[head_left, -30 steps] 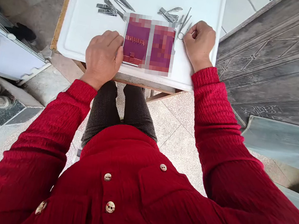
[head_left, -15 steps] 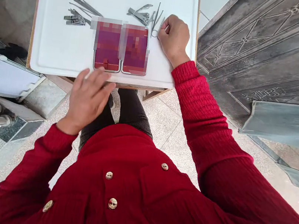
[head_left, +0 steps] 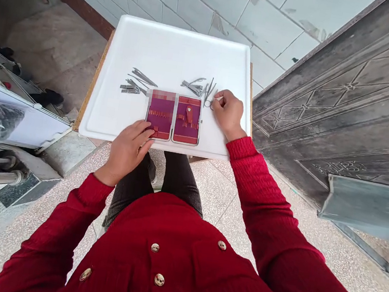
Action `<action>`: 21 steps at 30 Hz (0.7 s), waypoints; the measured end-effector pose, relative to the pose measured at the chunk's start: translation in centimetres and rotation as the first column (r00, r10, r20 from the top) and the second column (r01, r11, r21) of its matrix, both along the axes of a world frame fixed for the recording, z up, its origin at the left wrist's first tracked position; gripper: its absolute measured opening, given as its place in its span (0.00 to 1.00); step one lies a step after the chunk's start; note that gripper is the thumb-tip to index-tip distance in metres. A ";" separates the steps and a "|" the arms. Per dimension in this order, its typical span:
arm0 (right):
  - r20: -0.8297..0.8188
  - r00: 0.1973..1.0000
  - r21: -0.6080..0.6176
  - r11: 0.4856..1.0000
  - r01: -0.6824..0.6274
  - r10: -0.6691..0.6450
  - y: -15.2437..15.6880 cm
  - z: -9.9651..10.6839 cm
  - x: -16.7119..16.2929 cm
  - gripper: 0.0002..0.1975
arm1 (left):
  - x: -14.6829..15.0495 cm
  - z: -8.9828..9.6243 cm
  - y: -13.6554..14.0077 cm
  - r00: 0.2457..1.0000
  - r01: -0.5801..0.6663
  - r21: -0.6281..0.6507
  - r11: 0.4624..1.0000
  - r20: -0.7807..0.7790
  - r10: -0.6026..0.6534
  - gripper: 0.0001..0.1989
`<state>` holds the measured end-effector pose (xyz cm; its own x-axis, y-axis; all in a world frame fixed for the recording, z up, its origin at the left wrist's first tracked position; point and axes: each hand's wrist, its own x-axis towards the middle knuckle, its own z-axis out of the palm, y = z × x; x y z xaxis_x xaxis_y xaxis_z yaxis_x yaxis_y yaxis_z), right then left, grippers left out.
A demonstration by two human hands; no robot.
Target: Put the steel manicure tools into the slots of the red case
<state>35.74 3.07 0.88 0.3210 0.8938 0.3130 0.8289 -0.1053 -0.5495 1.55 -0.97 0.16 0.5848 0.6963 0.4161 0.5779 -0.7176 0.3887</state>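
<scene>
Right hand (head_left: 227, 114) keeping narrow grip near table's (head_left: 179, 51) right edge; can't tell if holding ring-handled tool (head_left: 207, 100). Tool lying just left of grip, long axis pointing toward far edge. Left hand (head_left: 130, 148), fingers loosely spread, touching open case (head_left: 160, 122) at near edge.

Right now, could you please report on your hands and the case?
Left hand over the near left corner of the case. Right hand beside slim metal tools, grip unclear. Case open on the white tray; nail clippers off its far left corner.
</scene>
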 end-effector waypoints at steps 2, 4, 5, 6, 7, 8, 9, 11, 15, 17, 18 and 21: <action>-0.018 1.000 0.006 1.000 0.016 -0.016 0.0 -0.1 0.0 0.08 | 0.0 -0.4 -0.2 1.000 -0.006 0.009 1.000 0.021 0.006 0.15; -0.051 0.998 0.011 1.000 0.024 -0.024 0.0 -0.3 0.0 0.08 | -0.4 -0.7 -0.4 0.999 0.003 0.017 1.000 0.040 -0.004 0.14; -0.074 0.997 0.014 1.000 0.022 -0.021 0.0 -0.4 0.0 0.08 | -0.6 -0.8 -0.5 0.999 0.011 0.024 1.000 0.044 -0.012 0.14; -0.101 0.995 0.019 1.000 0.019 -0.017 0.0 -0.4 0.0 0.08 | -0.8 -0.9 -0.5 0.999 0.015 0.029 0.999 0.042 -0.016 0.14; -0.132 0.991 0.029 1.000 0.013 -0.009 0.0 -0.4 0.1 0.08 | -1.0 -1.0 -0.6 0.999 0.017 0.036 0.999 0.038 -0.018 0.14; -0.160 0.987 0.044 0.999 0.015 -0.008 -0.1 -0.3 0.0 0.08 | -1.1 -1.0 -0.7 0.999 0.020 0.049 0.999 0.037 -0.022 0.13; -0.179 0.984 0.063 0.998 0.018 -0.007 -0.2 -0.1 -0.2 0.08 | -1.2 -1.1 -0.8 0.999 0.021 0.061 0.998 0.032 -0.023 0.13; -0.191 0.981 0.098 0.995 0.004 0.015 -0.4 0.7 -1.0 0.07 | -1.3 -1.2 -0.9 0.999 0.030 0.085 0.996 0.021 -0.032 0.14; -0.143 0.958 0.097 0.967 -0.237 0.249 -0.3 3.9 -5.3 0.07 | -1.3 -1.5 -1.2 0.999 0.031 0.097 0.995 -0.011 -0.030 0.17; -0.069 0.912 0.027 0.915 -0.404 0.404 0.5 5.5 -8.3 0.06 | -1.3 -1.7 -1.2 1.000 0.024 0.098 0.995 -0.022 -0.022 0.16; -0.021 0.886 -0.015 0.886 -0.463 0.463 1.2 6.1 -9.9 0.06 | -1.2 -1.8 -1.2 1.000 0.022 0.104 0.994 -0.021 -0.020 0.16; 0.067 0.823 -0.166 0.820 -0.548 0.564 4.3 6.8 -14.2 0.08 | -1.2 -2.0 -1.3 1.000 0.020 0.133 0.991 -0.003 -0.020 0.16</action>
